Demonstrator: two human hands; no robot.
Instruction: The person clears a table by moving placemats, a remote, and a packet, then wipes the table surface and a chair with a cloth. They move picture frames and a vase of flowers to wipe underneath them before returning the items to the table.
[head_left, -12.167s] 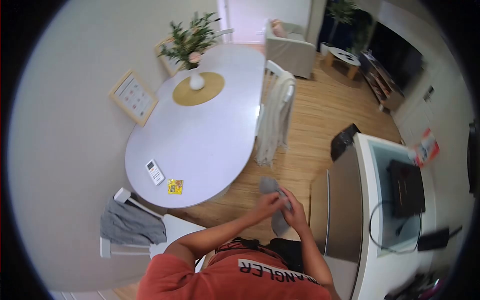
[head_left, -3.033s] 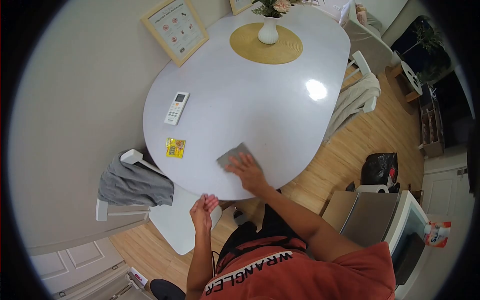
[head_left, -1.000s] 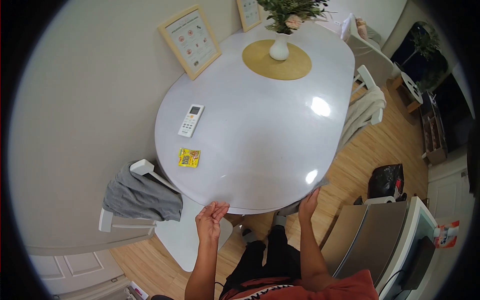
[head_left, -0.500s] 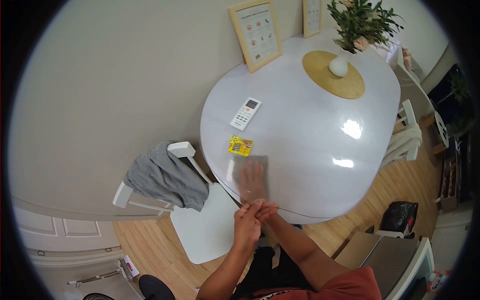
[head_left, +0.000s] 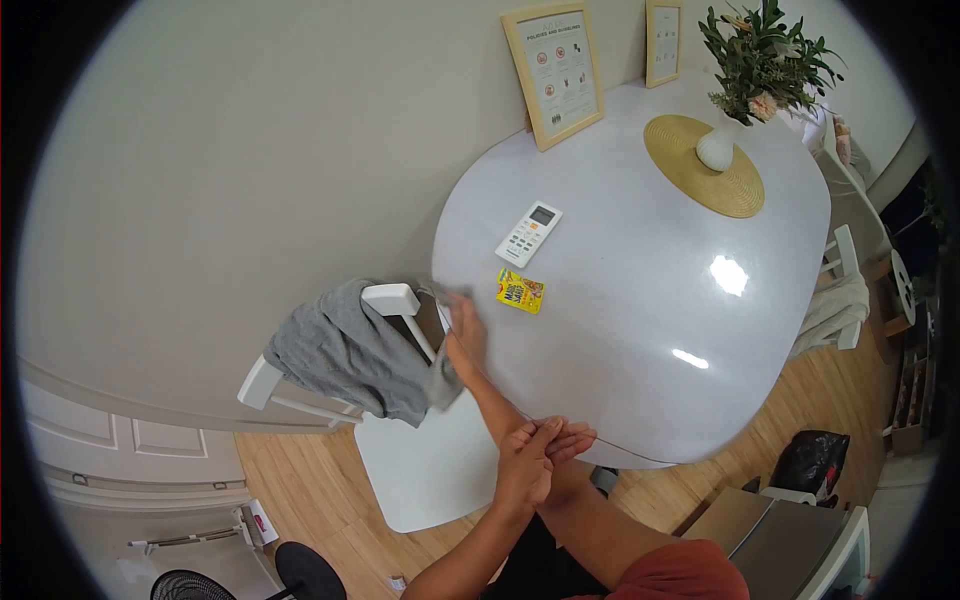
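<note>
Blurred by motion, my right hand (head_left: 466, 330) is at the table's left edge, holding a thin grey cloth (head_left: 443, 380) that hangs down beside the chair. My left hand (head_left: 530, 462) is in front of my right forearm, near the table's front edge. Its fingers are curled and the thumb lies against them; whether anything is inside cannot be seen. On the white glossy table (head_left: 620, 330), a yellow printed sachet (head_left: 521, 291) lies close to my right hand. A white remote control (head_left: 530, 234) lies just beyond the sachet.
A white chair (head_left: 430, 480) with a grey garment (head_left: 345, 345) over its back stands at the left. Two framed notices (head_left: 556, 75) lean on the wall. A white vase (head_left: 715, 150) of flowers stands on a round gold mat (head_left: 740, 195). Cardboard boxes (head_left: 735, 520) are at lower right.
My right hand has moved left from the tabletop to its edge, taking the grey cloth off the surface. My left hand stays curled by my right forearm. The view has shifted slightly.
</note>
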